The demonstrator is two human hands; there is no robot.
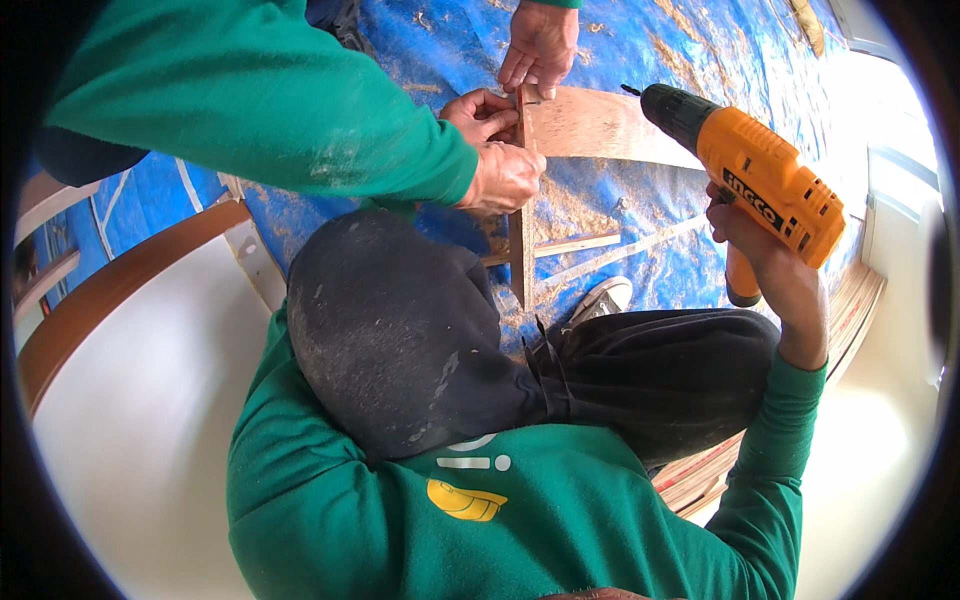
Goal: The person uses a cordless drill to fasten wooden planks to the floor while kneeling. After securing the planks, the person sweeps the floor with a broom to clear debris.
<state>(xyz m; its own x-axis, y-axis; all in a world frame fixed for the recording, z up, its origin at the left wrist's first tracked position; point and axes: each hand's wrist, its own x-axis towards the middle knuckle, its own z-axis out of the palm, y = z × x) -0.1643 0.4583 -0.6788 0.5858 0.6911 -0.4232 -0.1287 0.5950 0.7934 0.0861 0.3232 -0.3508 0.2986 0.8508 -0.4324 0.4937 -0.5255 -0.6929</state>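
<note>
Holds an orange drill [772, 180] raised at right, in the right hand [752, 235], bit toward far left, perhaps for safe distance from the crowded hands. Has these fingers wrapped around the grip. At centre, above the blue sheet [420, 50], sees a narrow wooden strip [521, 255] at the left end of a curved panel [610, 125]. Seemingly reaches the strip with the left hand [482, 112], fingers bent; cannot tell if pinching. Just beside, notices a co-worker's near hand [503, 178] and far hand [543, 45], probably for steadying the wood.
</note>
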